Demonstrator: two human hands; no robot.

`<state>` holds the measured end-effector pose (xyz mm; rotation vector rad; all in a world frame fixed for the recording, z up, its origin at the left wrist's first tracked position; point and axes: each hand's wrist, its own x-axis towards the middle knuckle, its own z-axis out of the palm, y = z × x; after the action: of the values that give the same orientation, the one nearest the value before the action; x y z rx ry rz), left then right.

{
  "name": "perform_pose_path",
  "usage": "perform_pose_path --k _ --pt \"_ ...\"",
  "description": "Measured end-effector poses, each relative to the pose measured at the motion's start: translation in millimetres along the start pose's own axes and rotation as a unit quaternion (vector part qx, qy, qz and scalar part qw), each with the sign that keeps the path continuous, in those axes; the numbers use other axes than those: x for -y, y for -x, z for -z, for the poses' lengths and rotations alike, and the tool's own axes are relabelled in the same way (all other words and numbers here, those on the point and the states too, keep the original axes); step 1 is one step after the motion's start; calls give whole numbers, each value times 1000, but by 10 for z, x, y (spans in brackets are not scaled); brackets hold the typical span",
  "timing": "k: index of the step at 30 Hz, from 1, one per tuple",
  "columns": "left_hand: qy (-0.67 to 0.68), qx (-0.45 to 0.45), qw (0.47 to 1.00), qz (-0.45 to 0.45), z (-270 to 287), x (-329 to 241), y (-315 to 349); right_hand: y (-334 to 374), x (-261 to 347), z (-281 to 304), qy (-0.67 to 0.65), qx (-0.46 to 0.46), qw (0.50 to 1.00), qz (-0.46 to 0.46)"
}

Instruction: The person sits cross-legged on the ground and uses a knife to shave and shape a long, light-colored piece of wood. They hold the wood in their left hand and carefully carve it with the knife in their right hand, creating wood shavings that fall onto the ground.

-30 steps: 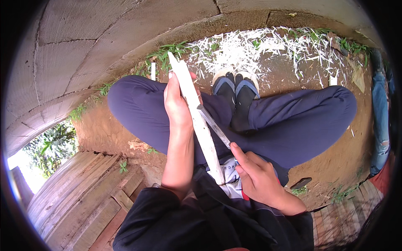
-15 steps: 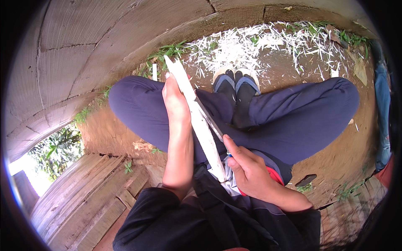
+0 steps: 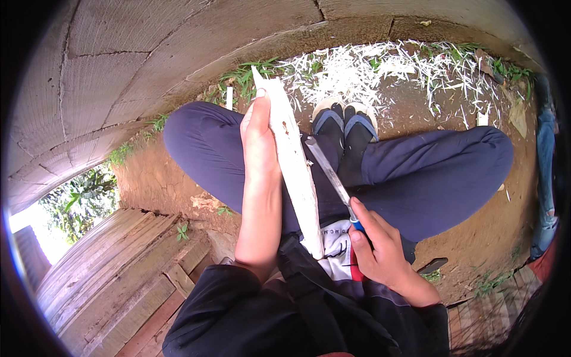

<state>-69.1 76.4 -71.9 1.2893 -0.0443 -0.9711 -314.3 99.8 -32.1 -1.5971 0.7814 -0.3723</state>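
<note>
A long, pale whittled piece of wood point(image 3: 295, 166) slants across my lap, with a jagged, pointed far end and its near end against my belly. My left hand point(image 3: 258, 137) is closed around its upper part, the thumb lying along the left edge. My right hand point(image 3: 382, 253) grips the blue handle of a knife point(image 3: 331, 172) with a long, narrow, blunt-ended metal blade. The blade points up and left, just right of the wood and apart from it. Both my legs point(image 3: 440, 169) are bent outward beneath.
White wood shavings point(image 3: 345, 74) cover the ground beyond my sandalled feet point(image 3: 345, 122), along a concrete block wall point(image 3: 148, 65). Stacked wooden boards point(image 3: 113, 273) lie at lower left. A small dark flat object point(image 3: 433, 265) rests on the soil at right. Blue cloth point(image 3: 544, 172) shows at the far right.
The knife has come off the wood and swung right, its tip now free. The wood has turned to show a broader face. My right hand has moved slightly right and down.
</note>
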Motion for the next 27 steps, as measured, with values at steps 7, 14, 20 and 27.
perform_pose_path --k 7,14,20,27 --pt "-19 0 1000 -8 13 8 -15 -20 -51 40 63 -5 998 -1" --pt "62 30 993 96 81 11 -43 -176 -23 45 20 -20 1000 -8" --pt "126 134 980 75 59 15 -6 -300 121 125 34 7 999 -22" --pt "134 134 978 92 13 24 14 -263 39 69 -32 46 998 13"
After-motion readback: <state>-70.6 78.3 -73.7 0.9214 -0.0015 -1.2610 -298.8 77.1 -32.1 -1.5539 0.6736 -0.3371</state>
